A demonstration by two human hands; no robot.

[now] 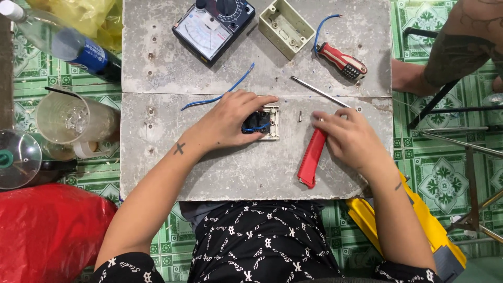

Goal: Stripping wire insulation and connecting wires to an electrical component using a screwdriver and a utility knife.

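Far left, on the green patterned floor tiles: a red plastic bag, an upturned clear plastic lid, a clear plastic cup with ice, and a clear bottle with a blue label lying tilted.

The grey concrete slab serves as the work surface. On its far part sit a dark-blue analogue multimeter with a white dial face and, to its right, an open cream plastic wall box.

A thin blue wire runs across the slab to the left hand.

The left hand lies palm-down with fingers curled over a small white square switch plate with a black insert, near the slab's centre. The fingers press on the black part and a blue wire loop there; the grasp is loose, not a closed fist. Just right of the plate a small screw lies apart from it.

The right hand rests partly closed, its fingertips pinched at the top end of a red plastic utility knife, which lies on the slab slanting toward the near edge. Whether the knife is lifted cannot be told.

Beyond the right hand lies a thin metal screwdriver shaft; beyond that, a red-and-grey screwdriver handle beside a short blue wire piece.

Far right: a yellow tool body under the right forearm, and another person's tattooed arm.
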